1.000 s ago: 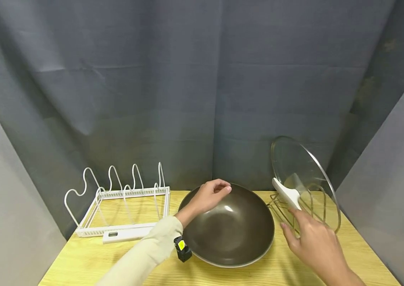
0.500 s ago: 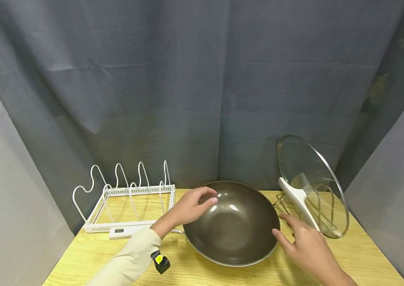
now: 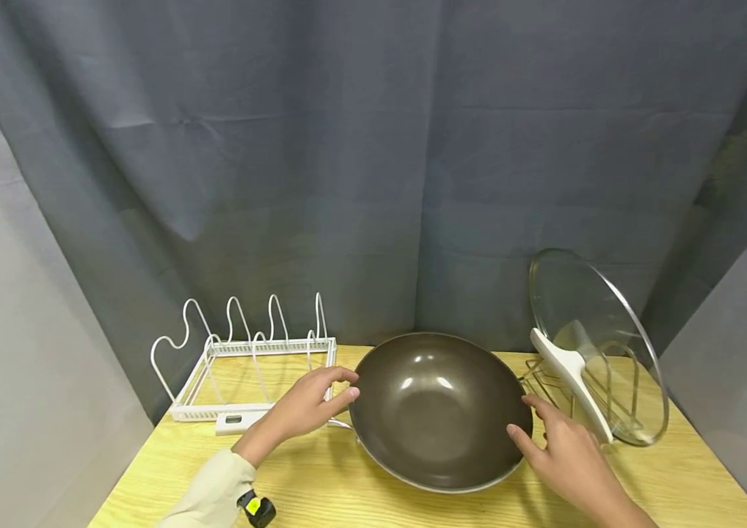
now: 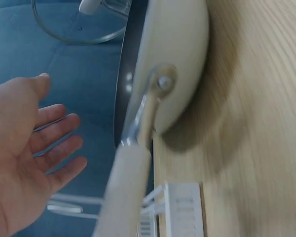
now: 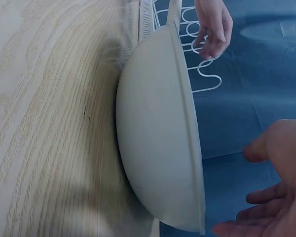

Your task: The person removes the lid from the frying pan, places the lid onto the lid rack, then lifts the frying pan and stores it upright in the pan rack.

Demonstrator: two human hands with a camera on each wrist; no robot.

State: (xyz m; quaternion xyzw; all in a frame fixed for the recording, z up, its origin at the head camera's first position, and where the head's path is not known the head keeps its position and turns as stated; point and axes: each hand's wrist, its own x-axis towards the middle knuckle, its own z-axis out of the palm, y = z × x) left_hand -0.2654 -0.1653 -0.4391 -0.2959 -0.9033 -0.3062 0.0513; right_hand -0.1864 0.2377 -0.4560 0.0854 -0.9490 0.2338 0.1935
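Note:
A dark-lined wok (image 3: 436, 411) with a pale outside sits on the wooden table. Its white handle (image 4: 123, 190) points left, along the front of the white rack. My left hand (image 3: 312, 403) hovers just above the handle by the wok's left rim, fingers relaxed and holding nothing; the left wrist view shows it apart from the handle. On the other side, my right hand (image 3: 565, 447) is beside the right rim, thumb and fingers spread. In the right wrist view a gap separates it from the wok (image 5: 155, 128). A glass lid (image 3: 611, 345) with a white handle (image 3: 571, 374) leans upright at the right.
At the left stands the white wire rack (image 3: 191, 411) with several upright loops. A small metal wire rack (image 3: 538, 381) is under and behind the lid. A grey curtain (image 3: 360, 183) hangs close behind the table (image 3: 321, 491), with pale panels at both sides.
My left hand has moved left, from over the wok to above its handle. My right hand has drawn away from the lid's handle to the wok's right rim. The head view has shifted slightly left.

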